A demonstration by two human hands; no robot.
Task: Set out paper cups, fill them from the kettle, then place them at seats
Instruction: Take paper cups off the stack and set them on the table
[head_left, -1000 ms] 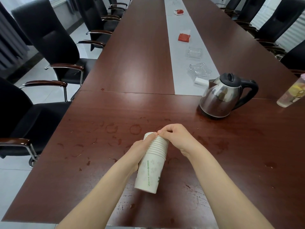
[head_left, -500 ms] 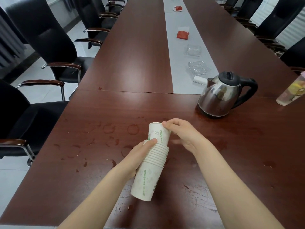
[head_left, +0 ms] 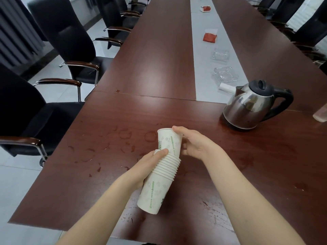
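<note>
The left hand (head_left: 150,167) grips a tilted stack of white, green-printed paper cups (head_left: 159,184) above the worktop (head_left: 106,131); right-hand fingers (head_left: 178,130) pinch the half-drawn top cup (head_left: 169,141). The kettle (head_left: 251,105) stands at two o'clock.

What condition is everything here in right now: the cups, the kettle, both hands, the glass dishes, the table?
top cup: sticking partly out of the stack
stack of cups: nested, tilted
left hand: grips the stack
right hand: grips the top cup
kettle: upright on the table, lid shut, untouched
near glass dish: looks empty
far glass dish: looks empty
table: marked with cup rings and spots
</note>
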